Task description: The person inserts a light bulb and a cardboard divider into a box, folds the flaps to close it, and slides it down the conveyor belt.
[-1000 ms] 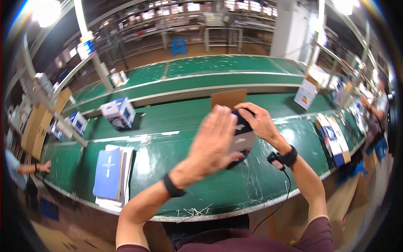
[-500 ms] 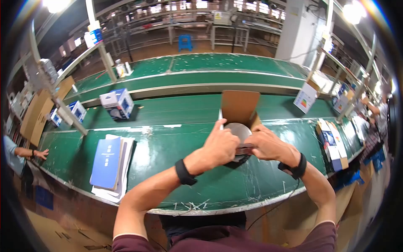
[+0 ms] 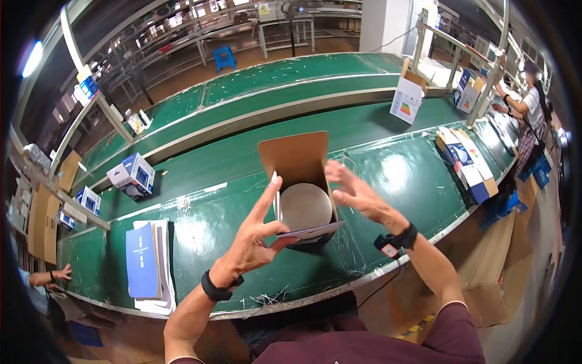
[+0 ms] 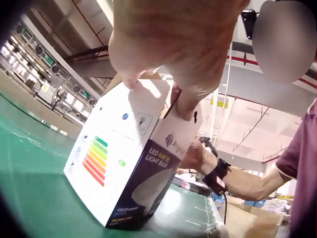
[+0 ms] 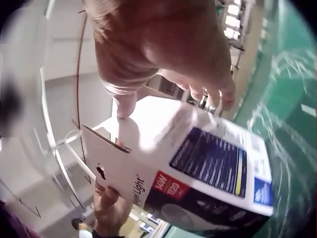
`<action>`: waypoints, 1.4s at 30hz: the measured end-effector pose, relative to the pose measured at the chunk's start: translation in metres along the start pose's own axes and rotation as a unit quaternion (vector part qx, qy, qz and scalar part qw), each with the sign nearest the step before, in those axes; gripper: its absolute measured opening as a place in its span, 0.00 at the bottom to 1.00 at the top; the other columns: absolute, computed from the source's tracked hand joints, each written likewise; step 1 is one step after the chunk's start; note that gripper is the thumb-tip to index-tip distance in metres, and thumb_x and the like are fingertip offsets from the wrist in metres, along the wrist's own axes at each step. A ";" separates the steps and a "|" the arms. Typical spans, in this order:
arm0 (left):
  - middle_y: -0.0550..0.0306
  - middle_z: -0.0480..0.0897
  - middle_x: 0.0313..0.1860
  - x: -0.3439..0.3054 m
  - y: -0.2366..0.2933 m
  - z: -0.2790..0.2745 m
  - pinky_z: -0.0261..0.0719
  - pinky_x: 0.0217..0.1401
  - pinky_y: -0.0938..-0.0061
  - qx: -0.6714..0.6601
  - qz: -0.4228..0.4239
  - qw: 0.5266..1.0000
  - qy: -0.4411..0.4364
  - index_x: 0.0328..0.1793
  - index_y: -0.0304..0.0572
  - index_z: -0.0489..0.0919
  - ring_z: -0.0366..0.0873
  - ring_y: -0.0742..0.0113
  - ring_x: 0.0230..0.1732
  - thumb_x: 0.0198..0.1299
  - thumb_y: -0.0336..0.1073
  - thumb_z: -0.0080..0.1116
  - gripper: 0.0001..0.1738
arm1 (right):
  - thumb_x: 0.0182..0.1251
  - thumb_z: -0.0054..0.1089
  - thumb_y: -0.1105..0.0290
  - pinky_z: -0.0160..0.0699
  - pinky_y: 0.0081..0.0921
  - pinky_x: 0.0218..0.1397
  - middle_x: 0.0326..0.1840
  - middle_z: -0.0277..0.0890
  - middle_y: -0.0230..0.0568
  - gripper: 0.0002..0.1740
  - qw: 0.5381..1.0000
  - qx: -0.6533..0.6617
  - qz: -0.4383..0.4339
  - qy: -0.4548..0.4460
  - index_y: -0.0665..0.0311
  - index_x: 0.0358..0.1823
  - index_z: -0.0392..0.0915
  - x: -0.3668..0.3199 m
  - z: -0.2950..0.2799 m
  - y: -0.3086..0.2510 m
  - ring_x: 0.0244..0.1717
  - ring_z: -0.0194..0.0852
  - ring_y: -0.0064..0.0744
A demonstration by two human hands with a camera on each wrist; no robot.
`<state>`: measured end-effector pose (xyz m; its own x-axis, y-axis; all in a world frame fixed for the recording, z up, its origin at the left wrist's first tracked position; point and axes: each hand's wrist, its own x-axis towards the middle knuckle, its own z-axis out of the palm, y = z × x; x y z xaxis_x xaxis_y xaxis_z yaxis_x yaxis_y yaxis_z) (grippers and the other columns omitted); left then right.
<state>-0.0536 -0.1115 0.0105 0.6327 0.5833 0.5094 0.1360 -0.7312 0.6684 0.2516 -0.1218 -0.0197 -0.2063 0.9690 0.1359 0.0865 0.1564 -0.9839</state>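
Note:
A LED light bulb box (image 3: 293, 155) stands upright on the green bench with its tall brown back flap raised. Inside it shows the pale round top of a bulb (image 3: 306, 207). My left hand (image 3: 245, 242) pinches the near flap (image 3: 312, 232) at its left corner, index finger stretched along the left wall. Held just off the right rim, my right hand (image 3: 364, 197) has its fingers spread. White panels with a coloured energy scale (image 4: 96, 158) and dark printed sides (image 5: 208, 161) show in the wrist views.
A blue booklet (image 3: 143, 261) lies on papers at the left. Other bulb boxes stand at the back left (image 3: 134, 177) and back right (image 3: 406, 102). Flattened cartons (image 3: 467, 161) lie to the right. Other people work at both ends; a metal rail (image 3: 242, 114) runs behind.
Both hands first covered the box top, then met at the near flap. Now the right hand has let go and moved right, spreading its fingers. The open box and bulb show more fully.

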 end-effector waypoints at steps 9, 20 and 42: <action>0.55 0.76 0.80 0.007 -0.037 0.017 0.54 0.84 0.45 0.096 0.066 0.988 -0.104 0.79 0.51 0.76 0.66 0.46 0.83 0.55 0.47 0.77 0.44 | 0.71 0.71 0.60 0.64 0.37 0.80 0.79 0.65 0.47 0.50 0.997 0.037 -0.058 0.029 0.65 0.86 0.50 0.003 0.042 0.016 0.77 0.67 0.38; 0.50 0.78 0.77 -0.005 -0.058 0.022 0.53 0.83 0.49 0.001 0.070 0.996 -0.053 0.88 0.38 0.53 0.68 0.41 0.78 0.56 0.48 0.76 0.60 | 0.79 0.62 0.49 0.69 0.41 0.78 0.72 0.79 0.49 0.28 0.970 -0.188 -0.028 -0.154 0.58 0.71 0.81 0.032 0.020 -0.081 0.76 0.73 0.45; 0.41 0.74 0.80 -0.029 -0.040 0.040 0.67 0.80 0.51 -0.111 -0.042 0.985 0.123 0.56 0.49 0.90 0.68 0.41 0.81 0.66 0.44 0.73 0.16 | 0.76 0.57 0.37 0.33 0.63 0.88 0.87 0.62 0.34 0.28 0.918 -0.333 -0.206 -0.066 0.43 0.65 0.87 -0.050 0.039 -0.001 0.91 0.36 0.59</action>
<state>-0.0472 -0.1131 -0.0525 0.4179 0.7271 0.5446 -0.0080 -0.5966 0.8025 0.2240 -0.1775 -0.0296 -0.4667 0.7772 0.4220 0.5423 0.6284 -0.5577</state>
